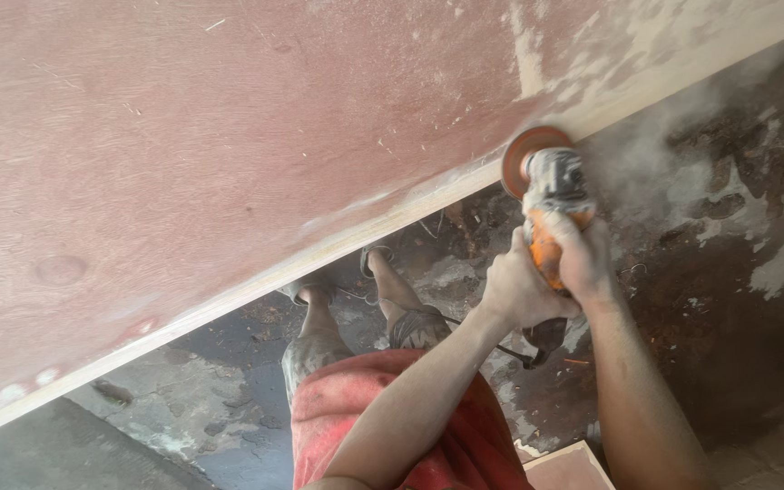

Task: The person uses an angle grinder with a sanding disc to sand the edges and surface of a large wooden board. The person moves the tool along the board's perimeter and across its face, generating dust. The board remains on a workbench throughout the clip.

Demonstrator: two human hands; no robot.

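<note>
Grinder [551, 195], orange and grey with a round sanding disc at its nose, sits at the pale edge of a big reddish plywood board [229, 136], the disc touching the rim where the red face has gone whitish. The left hand [519, 290] is wrapped shut around the orange body from below, and the right hand [583, 259] is closed over it from the other side, so both fists clamp the tool. Dust drifts off to the right over a stained concrete floor [737, 299]. By the look of it the step in hand is sanding along the board's edge, and the next move calls for keeping the disc flat on the rim while sliding it on steadily. No packages, labels or signs show; only a small reddish offcut [564, 470] lies near the bottom edge
</note>
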